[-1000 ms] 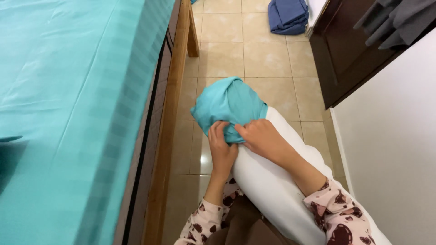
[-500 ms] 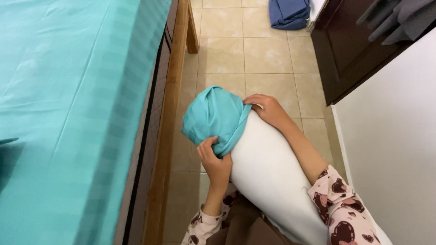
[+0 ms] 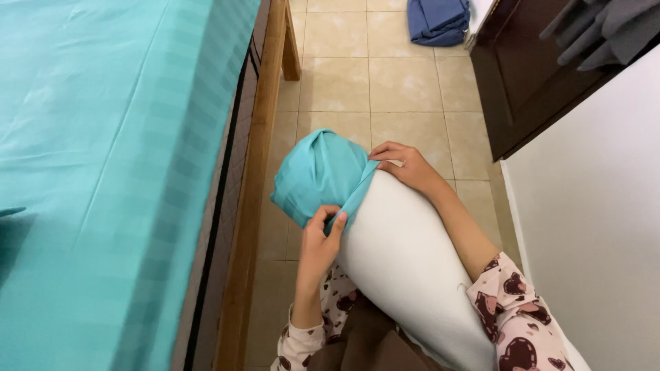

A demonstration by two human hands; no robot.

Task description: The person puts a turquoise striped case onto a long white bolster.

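No packages, labels, signs or screens show anywhere in the scene.

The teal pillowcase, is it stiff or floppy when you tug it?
Probably floppy: the teal pillowcase bunches and folds over the end of the white pillow. It looks light, since the left hand and right hand pinch its edge with fingertips only. It likely stretches a little rather than tearing.
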